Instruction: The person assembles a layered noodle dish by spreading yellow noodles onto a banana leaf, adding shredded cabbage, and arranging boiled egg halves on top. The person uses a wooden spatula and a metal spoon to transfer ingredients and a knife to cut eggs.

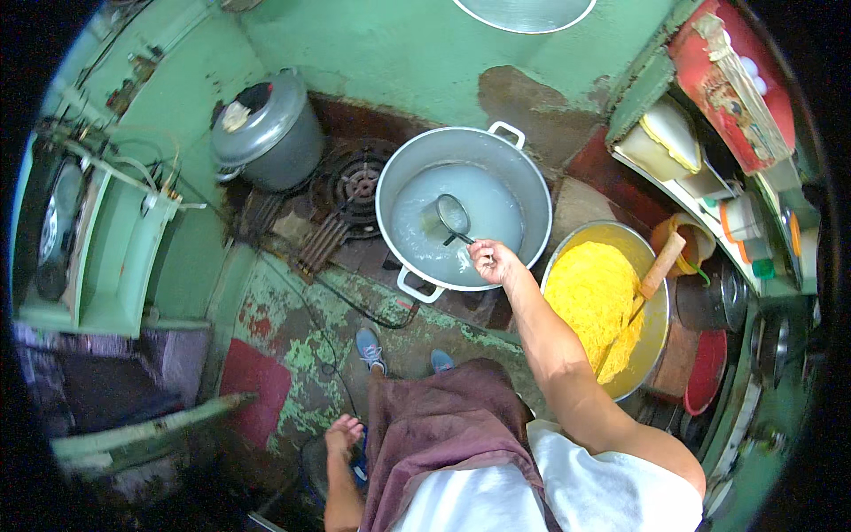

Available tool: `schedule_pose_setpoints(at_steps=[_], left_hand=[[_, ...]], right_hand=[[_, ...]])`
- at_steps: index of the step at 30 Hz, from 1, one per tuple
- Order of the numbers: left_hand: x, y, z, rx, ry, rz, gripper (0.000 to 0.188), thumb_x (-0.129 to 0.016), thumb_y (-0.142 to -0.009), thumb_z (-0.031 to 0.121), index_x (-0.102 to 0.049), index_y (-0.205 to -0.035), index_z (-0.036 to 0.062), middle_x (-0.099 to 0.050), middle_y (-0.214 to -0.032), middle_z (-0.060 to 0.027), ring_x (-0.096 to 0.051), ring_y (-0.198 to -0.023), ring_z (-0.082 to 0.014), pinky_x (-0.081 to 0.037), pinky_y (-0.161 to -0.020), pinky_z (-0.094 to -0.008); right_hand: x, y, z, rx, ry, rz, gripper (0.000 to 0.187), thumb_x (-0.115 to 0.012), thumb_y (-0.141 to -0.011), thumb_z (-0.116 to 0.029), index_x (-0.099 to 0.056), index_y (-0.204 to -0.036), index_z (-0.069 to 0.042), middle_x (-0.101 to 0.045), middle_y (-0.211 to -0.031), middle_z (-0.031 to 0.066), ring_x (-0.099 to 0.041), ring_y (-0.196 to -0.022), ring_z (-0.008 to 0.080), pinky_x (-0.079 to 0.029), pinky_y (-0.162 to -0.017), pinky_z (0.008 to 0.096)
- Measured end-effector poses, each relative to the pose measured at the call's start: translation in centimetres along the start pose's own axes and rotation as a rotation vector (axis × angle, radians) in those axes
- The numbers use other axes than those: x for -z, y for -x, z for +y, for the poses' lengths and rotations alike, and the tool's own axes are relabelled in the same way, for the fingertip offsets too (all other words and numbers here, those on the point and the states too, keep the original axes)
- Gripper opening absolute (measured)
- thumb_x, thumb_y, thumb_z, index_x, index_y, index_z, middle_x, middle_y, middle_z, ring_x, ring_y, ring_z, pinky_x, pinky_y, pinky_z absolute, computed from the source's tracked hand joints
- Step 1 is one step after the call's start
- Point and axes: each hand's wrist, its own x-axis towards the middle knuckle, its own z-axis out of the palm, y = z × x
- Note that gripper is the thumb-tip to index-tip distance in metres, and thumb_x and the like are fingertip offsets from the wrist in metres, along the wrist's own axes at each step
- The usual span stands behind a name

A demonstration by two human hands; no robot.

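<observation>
My right hand (493,262) is closed around the dark handle of a small round-rimmed dipper (453,214). The dipper is tilted inside a large grey metal pot (387,197) with white side handles, over cloudy pale liquid (483,199). Whether its bowl is mesh or solid is hard to make out. My left hand (344,434) hangs low beside the dark purple apron (425,417), its fingers loosely apart and holding nothing.
A wide metal basin (658,346) of yellow shredded food (585,293) with a wooden paddle (660,268) stands right of the pot. Left are a gas burner (362,183) and a lidded pot (279,137). Shelves (658,182) line the right wall; a hose (363,313) crosses the floor.
</observation>
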Motion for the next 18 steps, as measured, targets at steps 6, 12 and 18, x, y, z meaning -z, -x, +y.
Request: schedule_pose_setpoints(at_steps=[6,12,18], left_hand=[[-5.6,-4.1,17.4,-0.251,-0.462,0.021,0.037,-0.057,-0.096,0.042,-0.060,-0.086,0.0068,-0.038,-0.048,0.0038,-0.032,-0.036,-0.0094,-0.026,-0.033,-0.0280],[-6.5,-9.3,25.0,-0.205,-0.566,-0.128,0.050,-0.051,-0.095,0.054,-0.059,-0.082,0.0064,-0.039,-0.052,0.0028,-0.036,-0.040,-0.0114,-0.032,-0.040,-0.0311],[-2.5,-18.3,26.7,-0.210,-0.868,-0.261,0.050,-0.052,-0.095,0.049,-0.067,-0.093,0.0020,-0.053,-0.059,-0.0019,-0.049,-0.050,-0.0129,-0.041,-0.049,-0.0290]], right_hand=[[1.2,1.5,-4.0,0.179,0.452,0.234,0.027,-0.045,-0.097,-0.022,-0.052,-0.073,-0.012,-0.045,-0.057,-0.0070,-0.032,-0.041,0.0030,-0.022,-0.038,0.0200],[-1.9,-3.3,1.7,0.432,2.370,1.126,0.024,-0.056,-0.086,-0.018,-0.073,-0.095,-0.003,-0.070,-0.099,0.0185,-0.069,-0.089,0.0298,-0.055,-0.074,0.0419],[-7.2,-10.2,8.3,0.173,2.325,0.920,0.018,-0.057,-0.086,-0.016,-0.072,-0.091,-0.007,-0.071,-0.101,0.0123,-0.069,-0.080,0.0289,-0.054,-0.066,0.0388]])
